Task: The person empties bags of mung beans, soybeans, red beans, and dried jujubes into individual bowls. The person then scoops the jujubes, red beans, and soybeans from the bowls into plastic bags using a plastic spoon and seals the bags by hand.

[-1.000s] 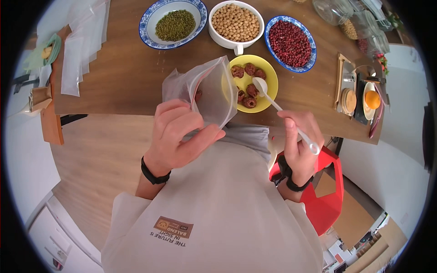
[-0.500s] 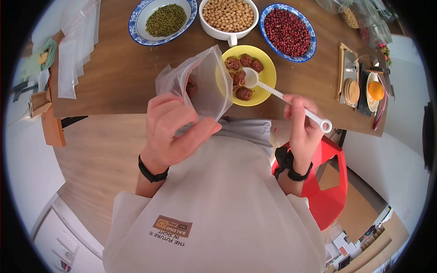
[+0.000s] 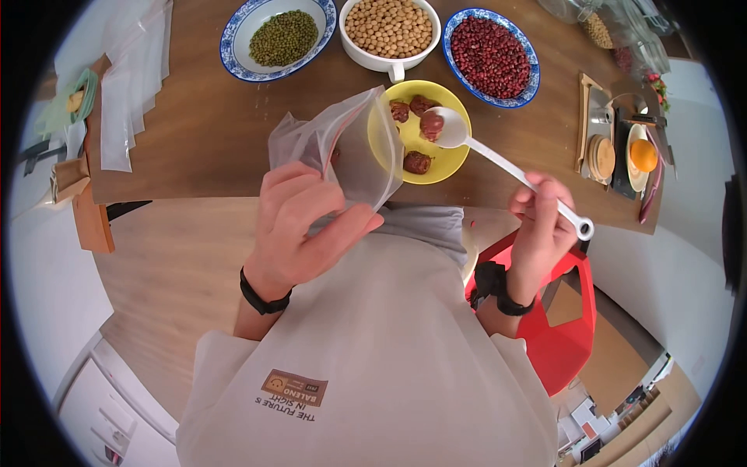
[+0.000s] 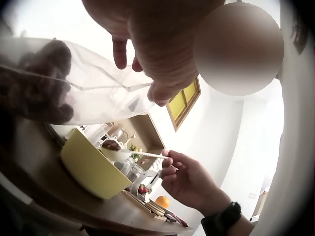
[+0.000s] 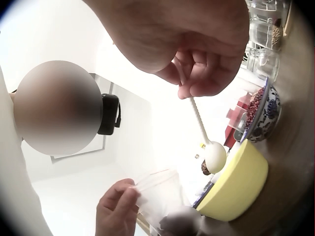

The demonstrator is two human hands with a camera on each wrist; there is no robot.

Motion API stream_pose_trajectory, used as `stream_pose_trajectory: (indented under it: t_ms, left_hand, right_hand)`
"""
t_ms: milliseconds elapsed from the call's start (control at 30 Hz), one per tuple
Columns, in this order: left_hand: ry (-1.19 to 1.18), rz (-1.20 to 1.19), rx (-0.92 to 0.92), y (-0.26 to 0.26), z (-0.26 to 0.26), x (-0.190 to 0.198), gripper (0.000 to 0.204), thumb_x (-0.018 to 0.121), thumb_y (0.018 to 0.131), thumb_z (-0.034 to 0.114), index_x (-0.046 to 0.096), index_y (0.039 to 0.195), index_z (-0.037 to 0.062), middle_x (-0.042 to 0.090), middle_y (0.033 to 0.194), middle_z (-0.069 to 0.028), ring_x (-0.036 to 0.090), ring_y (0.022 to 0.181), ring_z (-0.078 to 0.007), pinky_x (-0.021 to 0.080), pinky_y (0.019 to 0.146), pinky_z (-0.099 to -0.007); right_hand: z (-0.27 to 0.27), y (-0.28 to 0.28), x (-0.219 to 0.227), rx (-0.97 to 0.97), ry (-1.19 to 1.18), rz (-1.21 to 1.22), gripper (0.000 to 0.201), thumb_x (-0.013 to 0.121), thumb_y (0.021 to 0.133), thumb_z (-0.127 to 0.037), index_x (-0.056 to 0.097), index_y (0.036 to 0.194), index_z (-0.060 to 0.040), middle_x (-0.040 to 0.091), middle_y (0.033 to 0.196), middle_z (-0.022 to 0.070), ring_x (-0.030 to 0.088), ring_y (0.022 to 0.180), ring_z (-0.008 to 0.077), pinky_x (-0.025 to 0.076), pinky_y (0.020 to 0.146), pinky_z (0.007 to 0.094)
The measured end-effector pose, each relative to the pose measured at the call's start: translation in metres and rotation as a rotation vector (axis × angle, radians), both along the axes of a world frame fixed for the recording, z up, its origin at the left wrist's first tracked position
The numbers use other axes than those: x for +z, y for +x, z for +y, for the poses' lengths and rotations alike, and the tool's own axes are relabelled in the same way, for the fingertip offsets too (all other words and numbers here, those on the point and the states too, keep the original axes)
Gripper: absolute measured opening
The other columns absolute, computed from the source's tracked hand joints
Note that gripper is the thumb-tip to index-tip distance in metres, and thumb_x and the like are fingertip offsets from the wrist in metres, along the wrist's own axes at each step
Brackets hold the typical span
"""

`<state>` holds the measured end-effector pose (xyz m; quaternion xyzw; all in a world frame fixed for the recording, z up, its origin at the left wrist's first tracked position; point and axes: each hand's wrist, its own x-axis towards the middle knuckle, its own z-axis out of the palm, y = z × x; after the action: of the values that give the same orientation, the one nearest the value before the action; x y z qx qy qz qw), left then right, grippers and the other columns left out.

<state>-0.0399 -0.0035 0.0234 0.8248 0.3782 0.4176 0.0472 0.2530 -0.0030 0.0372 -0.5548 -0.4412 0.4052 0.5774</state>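
Observation:
My left hand (image 3: 299, 226) pinches the rim of a clear zip bag (image 3: 299, 144), whose mouth gapes toward the yellow bowl (image 3: 451, 159). Several dark dried dates (image 4: 49, 83) lie inside the bag in the left wrist view. With curled fingers, my right hand (image 3: 545, 222) grips a white long-handled spoon (image 3: 498, 161) by its handle. One wrinkled dried date (image 3: 431, 125) sits in the spoon's scoop, over the yellow bowl. A few more dates, one of them a whole date (image 3: 417, 162) near the front, rest in that bowl. The bag partly covers the bowl's left side.
Behind the yellow bowl stand a bowl of green beans (image 3: 283, 37), a white pot of chickpeas (image 3: 389, 29) and a bowl of red beans (image 3: 490, 56). Flat plastic bags (image 3: 124, 93) lie at left. Glass jars (image 3: 615, 35) and an orange (image 3: 643, 155) are at right.
The spoon's scoop has moved from among the dates to above the bowl, now carrying one date. My right hand has shifted right and slightly down; the left keeps its hold on the bag.

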Motion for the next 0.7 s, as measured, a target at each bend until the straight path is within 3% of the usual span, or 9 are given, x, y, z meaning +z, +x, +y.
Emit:
stream_pose_trajectory:
  t_ms: [67,233,300,333,400,433,500,533,700]
  left_hand:
    - [0.011,0.000,0.003,0.002,0.002,-0.001,0.036,0.094,0.063,0.014,0.076,0.093,0.0134,0.054,0.105,-0.0009,0.054,0.092,-0.0217,0.048,0.080,-0.0390]
    - [0.059,0.001,0.022,0.006,0.002,-0.003,0.035,0.094,0.063,0.014,0.076,0.094,0.0131,0.055,0.106,-0.0006,0.054,0.096,-0.0218,0.049,0.081,-0.0389]
    - [0.036,0.009,0.010,0.005,0.000,-0.003,0.035,0.094,0.063,0.014,0.076,0.094,0.0138,0.055,0.106,-0.0005,0.054,0.099,-0.0217,0.049,0.082,-0.0392]
    - [0.037,0.010,0.010,0.005,0.001,-0.003,0.035,0.094,0.063,0.014,0.076,0.094,0.0138,0.055,0.106,-0.0005,0.054,0.099,-0.0217,0.049,0.082,-0.0392]
    - [0.058,0.000,0.000,0.004,0.001,-0.003,0.036,0.094,0.063,0.014,0.077,0.095,0.0138,0.056,0.107,-0.0008,0.055,0.096,-0.0215,0.049,0.082,-0.0396]
    - [0.056,0.001,0.001,0.004,0.000,-0.003,0.036,0.094,0.063,0.014,0.077,0.095,0.0138,0.056,0.107,-0.0008,0.055,0.096,-0.0215,0.049,0.082,-0.0396]
    - [0.065,-0.017,0.019,0.002,0.000,-0.003,0.036,0.094,0.062,0.013,0.078,0.094,0.0135,0.055,0.106,-0.0011,0.057,0.091,-0.0215,0.049,0.083,-0.0405]
    - [0.089,-0.029,0.026,0.002,0.001,-0.001,0.035,0.094,0.062,0.013,0.078,0.093,0.0121,0.055,0.104,-0.0016,0.058,0.084,-0.0212,0.048,0.077,-0.0401]
    - [0.046,-0.013,0.088,-0.016,0.000,0.009,0.032,0.094,0.064,0.016,0.078,0.092,0.0138,0.052,0.096,-0.0015,0.053,0.075,-0.0202,0.046,0.068,-0.0384]
  right_hand:
    - [-0.005,0.001,0.004,-0.040,0.126,-0.046,0.027,0.056,0.108,-0.016,0.068,0.106,0.0078,0.068,0.083,0.0126,0.062,0.065,0.0169,0.049,0.057,0.0293]
    - [-0.011,-0.010,0.022,0.159,0.435,-0.157,0.031,0.057,0.106,-0.021,0.068,0.091,0.0033,0.066,0.078,0.0105,0.055,0.059,0.0163,0.044,0.053,0.0298]
    - [-0.005,-0.019,0.028,0.310,0.554,-0.308,0.015,0.074,0.092,-0.014,0.074,0.089,0.0006,0.066,0.079,0.0080,0.059,0.061,0.0176,0.044,0.051,0.0296]
    - [-0.001,-0.024,0.032,0.309,0.556,-0.308,0.015,0.074,0.092,-0.014,0.074,0.089,0.0006,0.066,0.079,0.0080,0.059,0.061,0.0176,0.044,0.051,0.0296]
    - [0.005,-0.031,0.038,0.589,0.664,-0.501,0.020,0.084,0.071,-0.009,0.078,0.090,-0.0026,0.065,0.081,0.0065,0.063,0.065,0.0186,0.045,0.049,0.0295]
    - [0.004,-0.031,0.038,0.589,0.662,-0.499,0.020,0.084,0.071,-0.009,0.078,0.090,-0.0026,0.065,0.081,0.0065,0.063,0.065,0.0186,0.045,0.049,0.0295]
    - [0.001,-0.028,0.036,0.531,0.706,-0.543,0.031,0.085,0.059,-0.009,0.081,0.090,-0.0062,0.064,0.083,0.0053,0.064,0.066,0.0188,0.046,0.047,0.0294]
    - [0.002,-0.024,0.036,0.467,0.762,-0.541,0.022,0.082,0.071,-0.009,0.078,0.092,-0.0029,0.063,0.084,0.0069,0.063,0.064,0.0191,0.045,0.047,0.0296]
    - [-0.002,-0.003,0.028,0.307,0.655,-0.418,0.016,0.067,0.091,-0.010,0.073,0.097,0.0031,0.063,0.082,0.0113,0.061,0.063,0.0228,0.047,0.052,0.0329]
